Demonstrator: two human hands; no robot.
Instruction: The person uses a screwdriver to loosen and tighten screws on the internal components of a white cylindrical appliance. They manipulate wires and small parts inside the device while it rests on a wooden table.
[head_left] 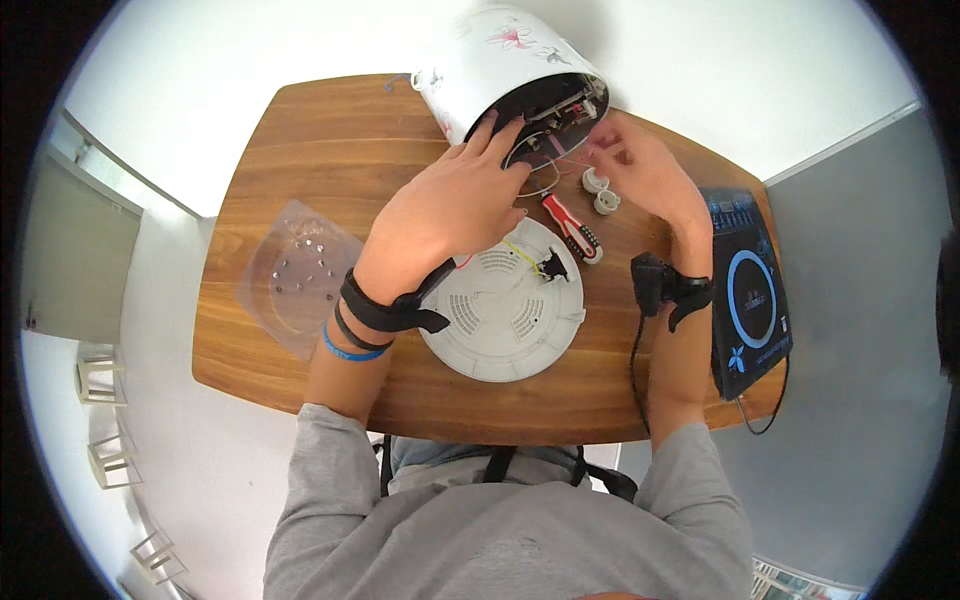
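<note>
A white rounded appliance body (478,62) with pink flowers, which looks like a rice cooker, lies on its side at the far edge of the table. Its open end faces me and shows metal parts and wires inside. My left hand (455,200) rests at the lower left of that opening, fingers stretched and apart over the rim. My right hand (648,178) is at the opening's right side, its fingers curled and blurred, close to thin wires. Between my arms lies a round white vented base cover (480,345), with a black socket (552,265) and coloured wires on it.
A red and black screwdriver (570,225) lies beside the cover, near two small white round parts (600,192). At left, a clear plastic tray (265,290) holds several small screws. A black induction cooktop (730,370) with a cord stands at the right edge of the wooden table (330,130).
</note>
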